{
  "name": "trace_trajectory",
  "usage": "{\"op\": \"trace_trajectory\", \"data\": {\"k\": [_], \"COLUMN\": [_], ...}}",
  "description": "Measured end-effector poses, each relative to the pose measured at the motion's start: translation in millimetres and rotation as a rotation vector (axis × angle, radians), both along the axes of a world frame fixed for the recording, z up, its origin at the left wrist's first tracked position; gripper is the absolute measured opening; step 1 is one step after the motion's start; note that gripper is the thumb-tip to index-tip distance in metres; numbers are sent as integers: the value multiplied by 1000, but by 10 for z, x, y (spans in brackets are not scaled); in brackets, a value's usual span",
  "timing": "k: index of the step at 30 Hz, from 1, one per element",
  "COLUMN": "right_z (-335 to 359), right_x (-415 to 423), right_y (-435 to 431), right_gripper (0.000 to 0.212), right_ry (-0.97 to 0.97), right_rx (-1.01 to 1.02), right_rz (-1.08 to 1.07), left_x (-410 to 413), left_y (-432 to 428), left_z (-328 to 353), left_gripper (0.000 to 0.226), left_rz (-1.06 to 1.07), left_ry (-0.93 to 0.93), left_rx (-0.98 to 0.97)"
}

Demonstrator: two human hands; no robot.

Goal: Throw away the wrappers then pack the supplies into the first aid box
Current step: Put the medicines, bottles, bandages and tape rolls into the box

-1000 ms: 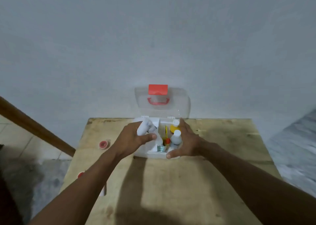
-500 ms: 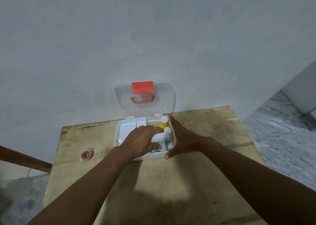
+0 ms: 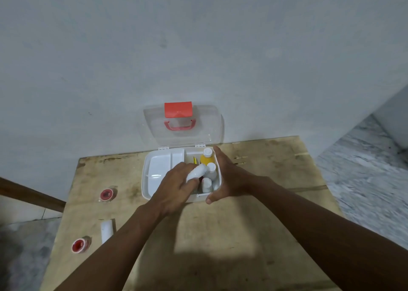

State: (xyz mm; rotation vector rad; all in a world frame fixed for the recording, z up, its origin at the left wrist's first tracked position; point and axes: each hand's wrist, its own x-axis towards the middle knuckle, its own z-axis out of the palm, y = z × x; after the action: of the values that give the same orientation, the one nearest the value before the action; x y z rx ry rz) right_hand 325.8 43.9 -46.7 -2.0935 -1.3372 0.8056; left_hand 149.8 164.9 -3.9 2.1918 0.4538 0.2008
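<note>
The first aid box (image 3: 154, 175) sat open at the far side of the wooden table (image 3: 242, 235), its clear lid (image 3: 207, 122) standing up by the wall. The left hand (image 3: 176, 189) held a white tube (image 3: 196, 173) in curled fingers over the box's right part, right by a yellow bottle (image 3: 207, 159) and a small white bottle (image 3: 211, 171). The right hand (image 3: 227, 178) lay flat on the box's right side, fingers straight. On the table's left lay three things: a far red tape roll (image 3: 106, 194), a near red tape roll (image 3: 78, 245) and a white stick (image 3: 106, 230).
</note>
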Motion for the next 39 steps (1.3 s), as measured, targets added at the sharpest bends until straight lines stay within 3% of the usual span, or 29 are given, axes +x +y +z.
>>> {"op": "trace_trajectory", "data": {"k": [4, 12, 20, 29, 34, 39], "right_z": [-31, 0, 10, 54, 60, 85], "right_x": [12, 2, 4, 12, 1, -9], "right_y": [4, -8, -17, -47, -38, -40], "right_gripper": [145, 144, 145, 145, 146, 143], "right_ry": [18, -5, 18, 14, 21, 2], "right_rx": [-5, 6, -24, -35, -53, -54], "right_rz": [-14, -10, -14, 18, 6, 13], "left_x": [-52, -75, 58, 296, 389, 334], "left_y": [-18, -24, -52, -72, -60, -102], "left_z": [27, 138, 76, 48, 59, 67], "left_gripper": [21, 20, 24, 8, 20, 16], "left_rz": [128, 167, -2, -183, -107, -68], "left_ry": [-40, -126, 88, 282, 388, 368], "left_rx": [-33, -54, 61, 259, 258, 275]}}
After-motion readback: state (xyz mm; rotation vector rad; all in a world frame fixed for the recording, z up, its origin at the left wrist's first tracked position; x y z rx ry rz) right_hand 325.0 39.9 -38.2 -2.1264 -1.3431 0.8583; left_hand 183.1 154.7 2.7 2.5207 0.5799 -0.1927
